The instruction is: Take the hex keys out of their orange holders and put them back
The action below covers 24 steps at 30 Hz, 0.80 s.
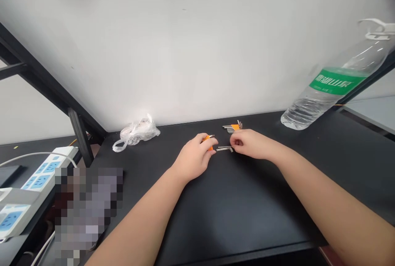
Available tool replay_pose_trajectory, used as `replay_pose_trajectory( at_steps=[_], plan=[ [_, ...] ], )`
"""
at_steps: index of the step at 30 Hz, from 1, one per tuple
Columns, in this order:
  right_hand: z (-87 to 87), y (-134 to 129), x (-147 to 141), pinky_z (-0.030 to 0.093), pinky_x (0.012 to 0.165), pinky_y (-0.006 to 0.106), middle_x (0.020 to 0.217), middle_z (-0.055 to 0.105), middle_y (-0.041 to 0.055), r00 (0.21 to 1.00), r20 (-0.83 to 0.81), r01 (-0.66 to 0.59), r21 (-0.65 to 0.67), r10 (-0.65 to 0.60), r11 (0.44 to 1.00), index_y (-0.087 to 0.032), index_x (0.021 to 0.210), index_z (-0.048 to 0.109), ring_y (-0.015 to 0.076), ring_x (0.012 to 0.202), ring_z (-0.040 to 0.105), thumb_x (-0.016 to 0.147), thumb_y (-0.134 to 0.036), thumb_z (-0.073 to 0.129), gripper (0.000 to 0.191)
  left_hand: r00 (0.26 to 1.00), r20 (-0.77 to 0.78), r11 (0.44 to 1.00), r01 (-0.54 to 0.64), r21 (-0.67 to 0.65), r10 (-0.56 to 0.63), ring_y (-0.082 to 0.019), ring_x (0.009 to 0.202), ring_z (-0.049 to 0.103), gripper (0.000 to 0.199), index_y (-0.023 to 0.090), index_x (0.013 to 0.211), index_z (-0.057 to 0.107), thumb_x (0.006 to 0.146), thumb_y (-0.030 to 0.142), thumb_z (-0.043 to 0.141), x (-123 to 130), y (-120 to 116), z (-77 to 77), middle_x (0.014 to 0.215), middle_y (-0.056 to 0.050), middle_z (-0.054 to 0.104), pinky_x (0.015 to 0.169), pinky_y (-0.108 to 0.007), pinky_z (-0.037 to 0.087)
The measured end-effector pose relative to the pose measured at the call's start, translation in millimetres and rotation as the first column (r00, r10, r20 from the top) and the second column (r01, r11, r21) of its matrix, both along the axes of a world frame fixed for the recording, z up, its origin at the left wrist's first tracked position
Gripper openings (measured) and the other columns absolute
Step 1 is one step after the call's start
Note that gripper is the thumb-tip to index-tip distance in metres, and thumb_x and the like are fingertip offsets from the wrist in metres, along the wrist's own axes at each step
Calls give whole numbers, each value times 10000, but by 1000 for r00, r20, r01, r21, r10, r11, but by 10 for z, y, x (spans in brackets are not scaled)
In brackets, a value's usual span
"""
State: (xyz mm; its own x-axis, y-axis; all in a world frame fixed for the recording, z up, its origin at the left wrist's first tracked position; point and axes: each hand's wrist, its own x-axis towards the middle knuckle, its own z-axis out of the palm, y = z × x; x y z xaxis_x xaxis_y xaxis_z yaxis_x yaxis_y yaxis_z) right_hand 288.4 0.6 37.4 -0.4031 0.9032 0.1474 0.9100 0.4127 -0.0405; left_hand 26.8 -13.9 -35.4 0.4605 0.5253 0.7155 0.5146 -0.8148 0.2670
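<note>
Two hands: left hand (pixel 194 157) grips orange holder (pixel 207 138); right hand (pixel 249 142) pinches thin silver L-shaped hex keys (pixel 224 149).

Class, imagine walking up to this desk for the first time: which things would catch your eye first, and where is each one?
Mid-desk, the left hand grips an orange holder while the right hand pinches small metal hex keys lying on the black table. Just behind them lies another orange set of keys. A clear water bottle with a green label stands at the far right, and a crumpled plastic bag lies far left by the wall.
</note>
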Motion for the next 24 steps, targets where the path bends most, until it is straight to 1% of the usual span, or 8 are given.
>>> replay_pose_trajectory(
  at_steps=[2,4,7,9,11,14,16,24],
  plan=[
    [-21,-7,-35,419,625,291,836,700,33,996,32,87,-13,-86,996,-219,800,647,187,723,623,797,-242,643,24,1000,-2,1000,-9,-22,9,-159,897,644,259,281,1241,615,1041,296,450,6,-10,-4,1301,-78,550,819,-333,587],
    [-34,-20,-61,390,581,289,814,693,36,985,65,159,-13,-158,987,-216,783,630,184,687,615,765,-246,672,54,1000,20,999,-21,-39,22,-145,860,636,288,287,1265,609,1053,306,415,12,-12,-14,1317,-83,521,803,-332,588],
    [-31,-58,-81,358,539,293,759,673,28,981,63,181,22,-182,983,-219,735,584,179,629,592,744,-224,676,93,997,67,998,-36,-57,40,-150,877,637,331,293,1336,573,1057,303,394,17,-4,-31,1351,-94,492,814,-347,590],
    [-10,-93,-86,380,554,291,721,651,10,994,-4,110,60,-110,992,-225,732,554,174,618,585,761,-202,652,105,996,86,997,-32,-71,38,-156,898,641,343,294,1359,557,1057,298,395,14,3,-35,1353,-95,493,831,-357,591],
    [22,-136,-96,428,592,292,719,643,-8,994,-110,-17,92,27,996,-233,778,553,170,634,589,821,-205,607,74,995,98,997,-14,-81,22,-165,932,649,356,294,1390,529,1052,291,416,7,8,-31,1351,-94,508,860,-367,591],
    [61,-207,-133,476,639,306,763,652,-6,946,-239,-182,165,218,969,-245,856,592,171,676,596,917,-250,552,73,992,124,996,22,-83,-12,-199,1060,651,427,286,1457,450,1031,280,483,1,11,-19,1373,-95,536,936,-390,582],
    [68,-250,-172,486,660,319,787,656,10,917,-271,-233,233,293,944,-245,882,627,178,705,599,943,-269,554,97,990,141,996,30,-82,-19,-226,1158,632,478,275,1480,411,1016,277,524,3,16,-14,1399,-99,547,993,-412,565],
    [41,-318,-280,448,658,330,816,629,28,928,-164,-267,338,336,902,-233,885,640,174,696,554,997,-248,510,173,994,109,998,21,-64,-14,-254,1243,612,496,260,1483,399,1011,290,549,10,37,-22,1421,-109,566,1036,-441,545]
  ],
)
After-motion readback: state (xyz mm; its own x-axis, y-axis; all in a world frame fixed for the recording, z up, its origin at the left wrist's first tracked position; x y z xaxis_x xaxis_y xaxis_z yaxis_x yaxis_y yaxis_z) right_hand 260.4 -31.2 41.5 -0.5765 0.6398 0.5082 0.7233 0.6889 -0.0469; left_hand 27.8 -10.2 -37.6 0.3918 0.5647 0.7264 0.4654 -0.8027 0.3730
